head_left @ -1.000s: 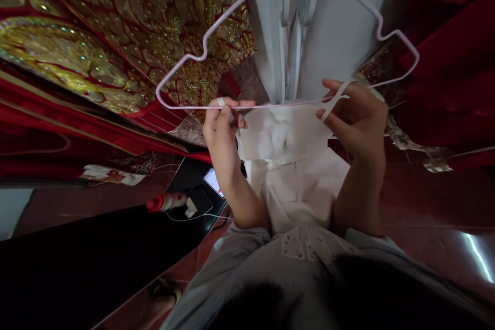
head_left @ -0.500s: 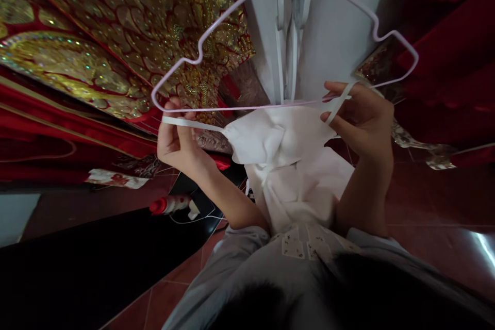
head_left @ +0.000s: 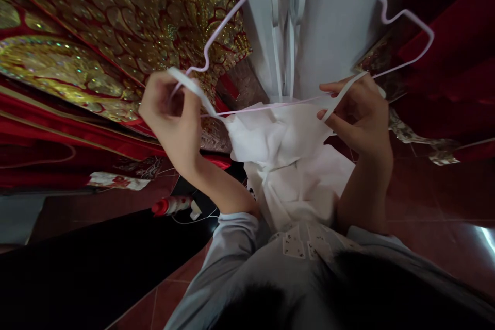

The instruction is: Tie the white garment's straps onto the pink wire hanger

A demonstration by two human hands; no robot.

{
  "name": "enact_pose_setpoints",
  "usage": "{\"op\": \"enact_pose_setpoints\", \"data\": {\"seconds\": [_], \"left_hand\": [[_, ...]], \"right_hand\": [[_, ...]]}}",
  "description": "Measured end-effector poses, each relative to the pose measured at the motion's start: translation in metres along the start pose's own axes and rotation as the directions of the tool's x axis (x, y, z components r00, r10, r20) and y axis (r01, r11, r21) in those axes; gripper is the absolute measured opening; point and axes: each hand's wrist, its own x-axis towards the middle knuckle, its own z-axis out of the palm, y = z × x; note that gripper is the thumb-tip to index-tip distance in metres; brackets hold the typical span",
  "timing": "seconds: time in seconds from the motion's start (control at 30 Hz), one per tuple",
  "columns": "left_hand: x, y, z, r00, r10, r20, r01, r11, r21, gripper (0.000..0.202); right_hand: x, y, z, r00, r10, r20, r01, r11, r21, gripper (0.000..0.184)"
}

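A pale pink hanger (head_left: 228,18) hangs before me, its right end higher than its left. Below its bar bunches a white garment (head_left: 286,134) with thin white straps. My left hand (head_left: 170,108) curls around the hanger's left end, with the left strap (head_left: 193,87) looped over its fingers; the end of the hanger is hidden in the hand. My right hand (head_left: 359,108) pinches at the hanger's bar on the right, and the right strap (head_left: 344,94) runs across its fingers.
Gold-sequined red garments (head_left: 116,26) hang at the left, and dark red cloth (head_left: 456,77) hangs at the right. A black surface (head_left: 96,263) at lower left carries a red-capped bottle (head_left: 170,205) and a white cable. Reddish tiles (head_left: 421,206) cover the floor.
My left hand has risen and moved left, over the hanger's left end, drawing the strap up with it. The hanger has tilted, right side up. My right hand has barely moved.
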Motion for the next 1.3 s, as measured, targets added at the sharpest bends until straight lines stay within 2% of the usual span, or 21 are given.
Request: {"op": "enact_pose_setpoints", "data": {"seconds": [0.07,0.17,0.23,0.3,0.37,0.4,0.47,0.5,0.57,0.63,0.67,0.7,0.77,0.8,0.83,0.87,0.97,1.07,1.13,1.2,1.3], "left_hand": [[0.011,0.007,0.003,0.99,-0.021,0.138,0.007,0.995,0.1,0.014],[0.014,0.006,0.005,0.982,-0.029,0.185,0.008,0.993,0.114,0.013],[0.006,-0.002,0.008,0.995,-0.047,0.088,0.045,0.999,0.024,0.004],[-0.008,-0.01,0.015,0.984,-0.15,-0.098,0.137,0.983,-0.124,0.019],[-0.025,-0.014,0.025,0.897,-0.358,-0.26,0.276,0.912,-0.302,0.043],[-0.032,-0.013,0.032,0.843,-0.463,-0.274,0.349,0.859,-0.375,0.05],[-0.045,-0.008,0.044,0.752,-0.625,-0.207,0.483,0.737,-0.473,0.044],[-0.05,-0.005,0.049,0.73,-0.666,-0.152,0.526,0.69,-0.497,0.037],[-0.056,0.001,0.057,0.74,-0.669,-0.071,0.556,0.668,-0.494,0.019],[-0.059,0.004,0.061,0.79,-0.61,-0.055,0.524,0.72,-0.455,0.013],[-0.061,0.004,0.061,0.813,-0.578,-0.065,0.498,0.75,-0.434,0.014],[-0.062,0.003,0.061,0.831,-0.552,-0.074,0.475,0.772,-0.423,0.016],[-0.064,0.0,0.061,0.851,-0.52,-0.076,0.446,0.79,-0.42,0.018],[-0.066,-0.001,0.061,0.854,-0.515,-0.072,0.443,0.793,-0.417,0.019],[-0.066,-0.002,0.061,0.854,-0.515,-0.071,0.446,0.796,-0.409,0.021],[-0.067,-0.002,0.061,0.852,-0.519,-0.073,0.454,0.8,-0.392,0.022],[-0.068,0.002,0.062,0.842,-0.534,-0.08,0.481,0.809,-0.337,0.027],[-0.066,0.007,0.063,0.839,-0.538,-0.081,0.468,0.789,-0.397,0.024],[-0.065,0.009,0.063,0.823,-0.562,-0.086,0.477,0.765,-0.432,0.019],[-0.064,0.01,0.064,0.804,-0.586,-0.1,0.497,0.754,-0.429,0.016],[-0.065,0.009,0.065,0.813,-0.574,-0.094,0.486,0.76,-0.431,0.016]], "right_hand": [[0.0,-0.001,0.002,1.0,-0.018,0.001,0.018,0.999,-0.032,0.039],[0.0,-0.001,0.003,0.998,-0.049,-0.025,0.048,0.998,-0.032,0.038],[0.0,0.0,0.004,0.997,-0.061,-0.036,0.06,0.997,-0.038,0.039],[0.0,0.0,0.004,0.997,-0.069,-0.03,0.067,0.997,-0.047,0.038],[0.0,0.0,0.005,0.997,-0.07,-0.011,0.07,0.996,-0.05,0.038],[0.0,-0.001,0.005,0.998,-0.068,-0.002,0.068,0.997,-0.047,0.038],[-0.001,-0.004,0.005,0.998,-0.059,0.011,0.059,0.997,-0.04,0.039],[-0.001,-0.006,0.004,0.999,-0.053,0.01,0.054,0.998,-0.034,0.039],[-0.001,-0.01,0.002,0.999,-0.042,-0.024,0.042,0.999,-0.006,0.035],[0.001,-0.013,0.0,0.988,-0.027,-0.149,0.033,0.999,0.035,0.028],[0.002,-0.012,-0.002,0.963,-0.022,-0.269,0.038,0.998,0.053,0.025],[0.004,-0.01,-0.005,0.91,-0.024,-0.415,0.052,0.997,0.058,0.024],[0.011,-0.003,-0.011,0.739,-0.05,-0.672,0.086,0.996,0.02,0.025],[0.014,0.003,-0.015,0.665,-0.071,-0.743,0.102,0.995,-0.004,0.025],[0.018,0.01,-0.019,0.629,-0.092,-0.772,0.121,0.992,-0.019,0.023],[0.023,0.016,-0.023,0.62,-0.115,-0.776,0.15,0.988,-0.027,0.02],[0.034,0.034,-0.036,0.662,-0.167,-0.731,0.241,0.971,-0.003,0.013],[0.041,0.04,-0.046,0.718,-0.225,-0.659,0.289,0.957,-0.012,0.015],[0.045,0.036,-0.05,0.758,-0.244,-0.605,0.295,0.955,-0.016,0.018],[0.048,0.027,-0.051,0.814,-0.211,-0.541,0.248,0.969,-0.005,0.02],[0.053,0.008,-0.049,0.887,-0.185,-0.423,0.171,0.983,-0.071,0.023]]}}
